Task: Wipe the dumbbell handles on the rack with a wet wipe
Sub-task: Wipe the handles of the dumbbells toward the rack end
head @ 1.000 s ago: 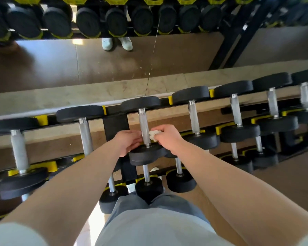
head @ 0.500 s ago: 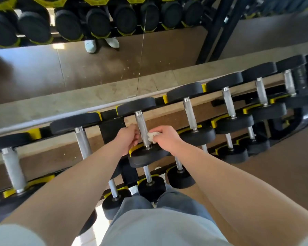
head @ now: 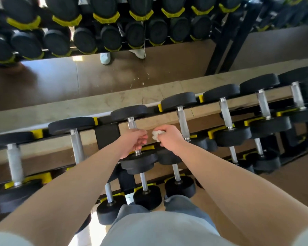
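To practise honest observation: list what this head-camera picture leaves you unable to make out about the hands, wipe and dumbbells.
- Head view: the left hand covers the middle of the dumbbell handle.
- Head view: the right hand hides most of the wet wipe.
- Head view: the right edge cuts off the end dumbbell.

Left hand [head: 134, 141] grips handle [head: 131, 123], right hand [head: 169, 137] pinches wipe [head: 156, 135].
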